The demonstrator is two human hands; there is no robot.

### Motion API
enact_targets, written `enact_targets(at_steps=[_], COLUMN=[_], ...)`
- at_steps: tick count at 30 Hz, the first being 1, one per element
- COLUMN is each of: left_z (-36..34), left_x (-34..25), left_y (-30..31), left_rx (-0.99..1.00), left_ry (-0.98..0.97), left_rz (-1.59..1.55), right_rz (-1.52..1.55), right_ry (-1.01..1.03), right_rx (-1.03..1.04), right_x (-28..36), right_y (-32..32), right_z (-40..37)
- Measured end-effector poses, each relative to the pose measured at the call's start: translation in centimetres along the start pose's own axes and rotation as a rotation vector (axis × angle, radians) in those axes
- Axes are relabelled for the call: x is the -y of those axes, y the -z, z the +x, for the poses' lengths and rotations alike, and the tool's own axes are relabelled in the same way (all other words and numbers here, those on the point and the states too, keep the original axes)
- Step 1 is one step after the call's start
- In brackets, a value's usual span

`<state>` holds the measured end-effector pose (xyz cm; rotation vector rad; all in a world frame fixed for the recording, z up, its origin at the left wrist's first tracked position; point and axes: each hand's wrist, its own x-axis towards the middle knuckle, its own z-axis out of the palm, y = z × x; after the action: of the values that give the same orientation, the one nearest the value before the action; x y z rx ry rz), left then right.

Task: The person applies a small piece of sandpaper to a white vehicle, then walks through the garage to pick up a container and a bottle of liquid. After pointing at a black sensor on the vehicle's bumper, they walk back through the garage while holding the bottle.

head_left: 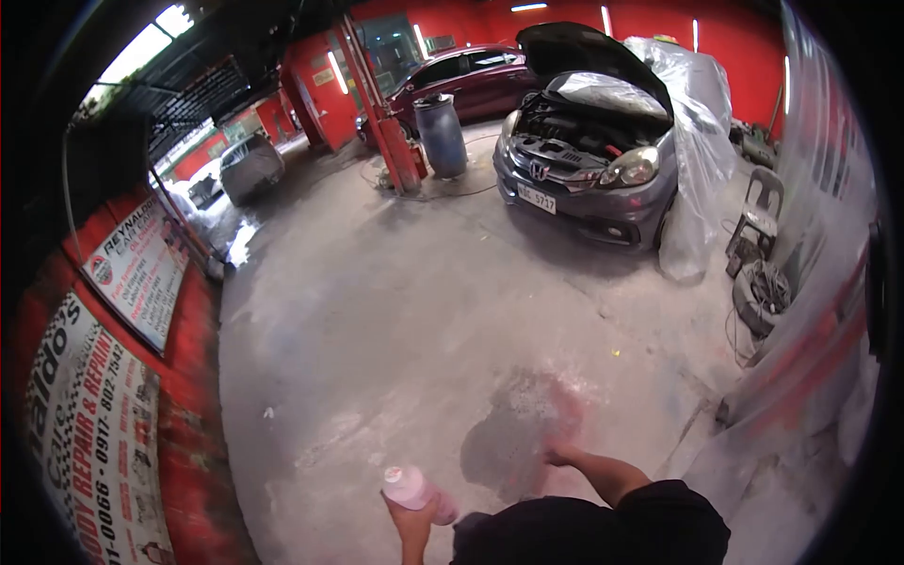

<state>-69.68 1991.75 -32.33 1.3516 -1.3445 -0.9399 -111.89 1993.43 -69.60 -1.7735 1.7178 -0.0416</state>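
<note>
My left hand [411,520] is wrapped around a plastic bottle [411,486] of pink liquid, low in the view and a little left of my dark shirt. The bottle leans, its pale top pointing up and away from me. My right hand [559,457] hangs low over the floor on the right, with the arm bent. Its fingers are blurred and mostly hidden, so whether it holds anything does not show. A dark patch with a reddish smear [565,400] lies on the concrete floor just beyond that hand.
A grey car [584,179] stands ahead with its hood raised and plastic sheeting [697,169] over its rear. Behind are a blue drum [441,141], a red post [391,141] and a maroon car [461,80]. Signboards [99,443] line the left; a chair [759,209] and coiled hose [763,294] sit right.
</note>
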Motion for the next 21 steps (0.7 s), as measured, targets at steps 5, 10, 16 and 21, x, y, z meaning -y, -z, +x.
enact_targets(at_steps=[5,10,16,21], left_z=[19.4,41.8,69.9,90.7], left_x=[2.7,7.5,8.0,7.4], left_y=[-2.1,-5.2,-9.2,-13.9], left_rx=[0.034,0.121,0.249,0.431], left_ry=[-0.001,-0.013,-0.093,-0.062], left_rz=[-0.142,-0.254,-0.072,-0.128], right_rz=[0.246,0.273,0.02,0.332], right_ry=[0.078,0.06,-0.388,-0.703], right_rx=[-0.26,-0.257,0.364,0.514], right_x=[12.7,14.0,1.1,-1.5], right_y=[21.8,26.9,22.0,26.4], right_z=[22.0,39.0,49.9,57.3])
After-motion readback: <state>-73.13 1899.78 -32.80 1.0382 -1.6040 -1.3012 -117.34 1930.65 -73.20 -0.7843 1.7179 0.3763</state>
